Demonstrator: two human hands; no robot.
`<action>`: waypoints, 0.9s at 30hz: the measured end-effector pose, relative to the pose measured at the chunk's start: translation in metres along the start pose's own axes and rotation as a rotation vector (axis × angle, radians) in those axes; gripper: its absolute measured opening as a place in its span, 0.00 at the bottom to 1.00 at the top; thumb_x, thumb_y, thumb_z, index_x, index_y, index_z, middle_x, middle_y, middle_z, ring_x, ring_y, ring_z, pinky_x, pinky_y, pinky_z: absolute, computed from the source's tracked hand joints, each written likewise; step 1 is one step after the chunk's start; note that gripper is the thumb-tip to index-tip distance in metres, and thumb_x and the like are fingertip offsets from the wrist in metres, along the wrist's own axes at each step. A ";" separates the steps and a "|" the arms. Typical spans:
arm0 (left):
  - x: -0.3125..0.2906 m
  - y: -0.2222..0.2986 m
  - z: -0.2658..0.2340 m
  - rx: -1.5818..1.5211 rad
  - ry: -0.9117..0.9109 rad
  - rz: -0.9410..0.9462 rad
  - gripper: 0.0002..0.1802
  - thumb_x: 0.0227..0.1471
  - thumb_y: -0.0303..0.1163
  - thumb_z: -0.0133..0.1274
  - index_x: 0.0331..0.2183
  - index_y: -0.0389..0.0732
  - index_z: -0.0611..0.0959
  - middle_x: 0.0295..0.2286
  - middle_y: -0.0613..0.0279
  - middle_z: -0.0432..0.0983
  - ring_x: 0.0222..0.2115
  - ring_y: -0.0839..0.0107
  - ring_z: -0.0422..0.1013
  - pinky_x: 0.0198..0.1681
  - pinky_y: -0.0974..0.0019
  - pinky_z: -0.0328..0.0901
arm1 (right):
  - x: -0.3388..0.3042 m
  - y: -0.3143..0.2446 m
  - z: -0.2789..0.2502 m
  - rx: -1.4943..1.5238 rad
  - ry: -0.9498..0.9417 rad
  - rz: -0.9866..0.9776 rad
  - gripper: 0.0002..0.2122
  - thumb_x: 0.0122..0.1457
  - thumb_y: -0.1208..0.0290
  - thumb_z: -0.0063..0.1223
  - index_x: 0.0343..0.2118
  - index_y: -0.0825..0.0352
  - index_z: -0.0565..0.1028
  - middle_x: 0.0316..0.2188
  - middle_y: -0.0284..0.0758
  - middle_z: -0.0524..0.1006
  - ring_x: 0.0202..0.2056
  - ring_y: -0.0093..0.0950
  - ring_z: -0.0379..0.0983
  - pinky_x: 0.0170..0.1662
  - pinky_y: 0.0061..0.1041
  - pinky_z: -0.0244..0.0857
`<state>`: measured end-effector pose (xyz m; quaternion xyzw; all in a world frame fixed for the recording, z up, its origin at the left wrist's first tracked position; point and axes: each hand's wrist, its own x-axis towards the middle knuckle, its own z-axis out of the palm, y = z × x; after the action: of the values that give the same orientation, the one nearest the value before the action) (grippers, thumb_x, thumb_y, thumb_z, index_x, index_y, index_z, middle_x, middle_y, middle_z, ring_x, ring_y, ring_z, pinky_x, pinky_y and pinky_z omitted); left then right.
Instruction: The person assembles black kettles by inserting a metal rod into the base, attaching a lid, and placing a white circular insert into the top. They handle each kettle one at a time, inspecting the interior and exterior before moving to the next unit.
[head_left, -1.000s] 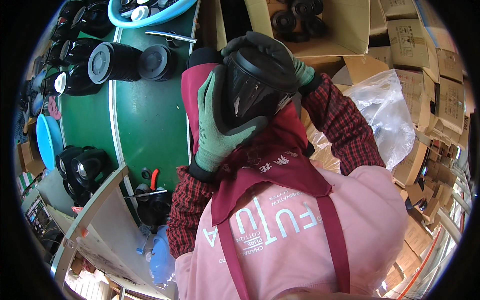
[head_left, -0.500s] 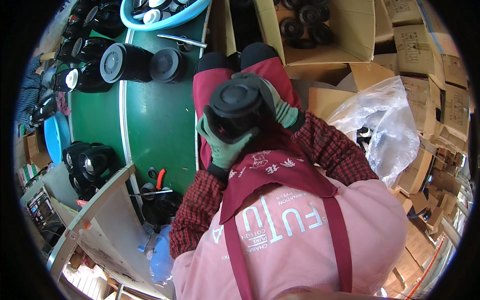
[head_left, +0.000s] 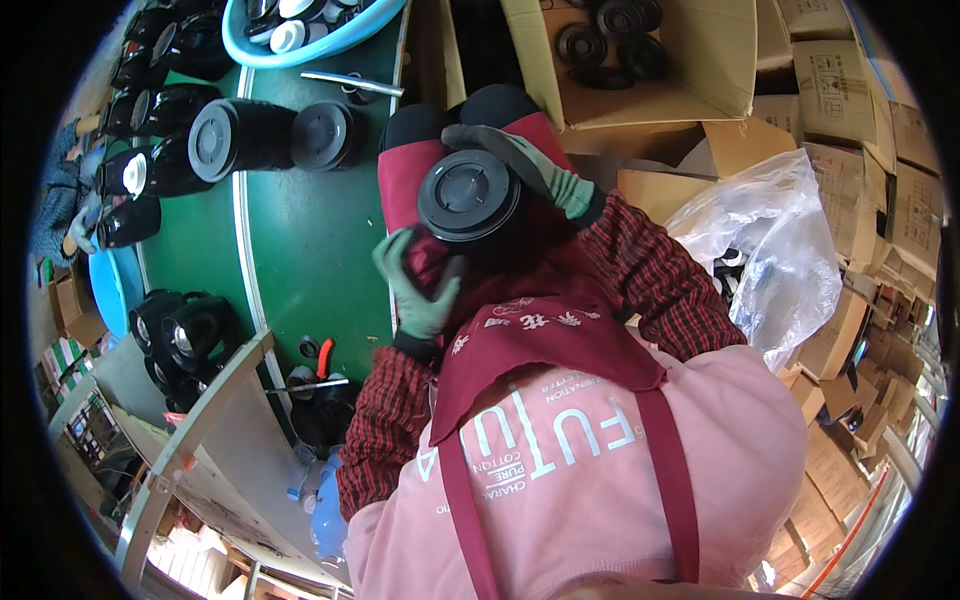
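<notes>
A black round plastic body with a flat, disc-shaped base (head_left: 468, 196) faces up over my lap, against the dark red apron. My right hand (head_left: 520, 165), in a grey-green glove, curls round its far right side and holds it. On the near left, my left hand (head_left: 415, 290), gloved the same way, is off the body with thumb and fingers spread. Nothing shows in that hand. The body's lower part is hidden against the apron. On the green table to the left stand similar black bodies, one lying on its side with its round base (head_left: 213, 140) showing and another beside it (head_left: 325, 135).
A light blue basin (head_left: 320, 55) with black and white parts sits at the far table end, near a metal rod (head_left: 352, 83). An open carton (head_left: 690, 105) holds black discs. Right of me lies a clear plastic bag (head_left: 770, 260). Another person's hand (head_left: 84, 222) shows far left.
My left hand has let go of the black body and drawn back toward me, opening. The body now sits slightly lower in view, held by my right hand. A black body appears by the other person's hand.
</notes>
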<state>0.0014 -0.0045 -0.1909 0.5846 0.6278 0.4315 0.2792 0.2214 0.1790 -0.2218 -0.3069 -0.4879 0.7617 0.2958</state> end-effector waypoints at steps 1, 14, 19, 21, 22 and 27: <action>0.014 -0.007 -0.011 -0.079 0.079 0.070 0.42 0.49 0.25 0.68 0.63 0.36 0.69 0.57 0.47 0.65 0.60 0.51 0.67 0.67 0.50 0.60 | 0.000 -0.005 -0.010 0.101 0.024 -0.115 0.26 0.79 0.57 0.37 0.72 0.70 0.64 0.68 0.39 0.71 0.68 0.31 0.68 0.71 0.29 0.61; 0.087 -0.009 0.049 -0.841 0.141 -0.269 0.39 0.74 0.58 0.38 0.72 0.40 0.65 0.67 0.51 0.67 0.67 0.58 0.64 0.74 0.50 0.52 | -0.014 0.006 -0.008 -0.063 0.280 -0.330 0.33 0.79 0.46 0.33 0.74 0.69 0.59 0.73 0.43 0.64 0.72 0.35 0.62 0.76 0.36 0.52; 0.116 -0.074 -0.053 -0.982 0.398 -0.201 0.36 0.75 0.57 0.34 0.67 0.39 0.70 0.64 0.54 0.70 0.63 0.60 0.68 0.72 0.50 0.56 | -0.001 -0.004 -0.031 -0.128 0.287 -0.375 0.29 0.75 0.54 0.40 0.70 0.70 0.66 0.66 0.42 0.71 0.67 0.33 0.68 0.71 0.33 0.57; 0.091 -0.134 -0.011 -0.175 0.312 -0.217 0.31 0.74 0.51 0.40 0.66 0.39 0.70 0.64 0.53 0.69 0.64 0.60 0.66 0.70 0.50 0.59 | 0.005 -0.014 0.005 -0.380 0.134 -0.377 0.23 0.72 0.64 0.50 0.66 0.70 0.72 0.60 0.40 0.78 0.61 0.31 0.74 0.66 0.30 0.62; 0.103 -0.074 0.029 -0.545 0.324 -0.232 0.31 0.74 0.48 0.41 0.67 0.39 0.69 0.64 0.51 0.69 0.63 0.60 0.67 0.69 0.52 0.61 | -0.003 -0.017 0.011 -0.515 0.108 -0.363 0.21 0.70 0.70 0.54 0.64 0.69 0.76 0.57 0.38 0.82 0.59 0.29 0.77 0.63 0.29 0.65; 0.107 -0.021 0.034 -0.975 0.011 -0.430 0.31 0.75 0.41 0.41 0.71 0.37 0.64 0.63 0.49 0.71 0.59 0.59 0.72 0.65 0.55 0.66 | 0.002 -0.001 0.006 -0.020 0.041 -0.275 0.28 0.76 0.58 0.48 0.72 0.67 0.62 0.66 0.40 0.68 0.67 0.33 0.66 0.71 0.30 0.57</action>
<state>0.0031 0.1088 -0.2091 0.2429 0.4616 0.6093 0.5972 0.2158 0.1776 -0.2193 -0.2558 -0.5268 0.7026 0.4042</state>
